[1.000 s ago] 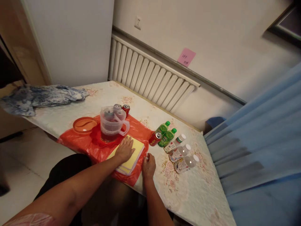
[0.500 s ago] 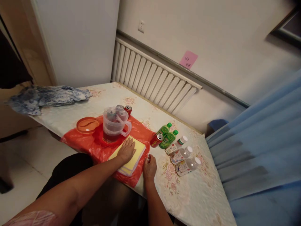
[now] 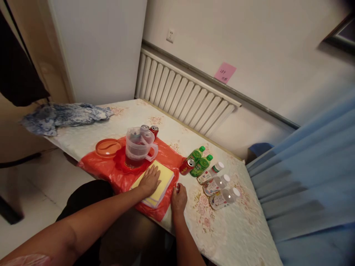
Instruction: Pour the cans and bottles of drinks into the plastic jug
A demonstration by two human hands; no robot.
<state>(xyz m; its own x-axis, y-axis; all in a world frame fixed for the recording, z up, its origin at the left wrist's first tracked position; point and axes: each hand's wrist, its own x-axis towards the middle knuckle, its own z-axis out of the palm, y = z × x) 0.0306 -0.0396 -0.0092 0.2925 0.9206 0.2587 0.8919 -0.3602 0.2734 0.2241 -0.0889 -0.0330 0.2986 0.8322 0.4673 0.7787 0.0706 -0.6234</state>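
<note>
Head view: the yellow stack (image 3: 166, 176) is covered by the left hand (image 3: 150, 181), whose fingers are spread flat, probably so that its layers are held from sliding. It is laid on the red sheet (image 3: 97, 167), by which the table (image 3: 230, 229) seems to be protected. The right hand (image 3: 179, 198) is placed just beside the sheet with fingers bent; whether something is gripped by it cannot be told. The jug (image 3: 136, 150) is set upright in the red dish (image 3: 119, 162), perhaps so that drips are caught. Five bottles (image 3: 202, 166) are lined up apart from the stack.
</note>
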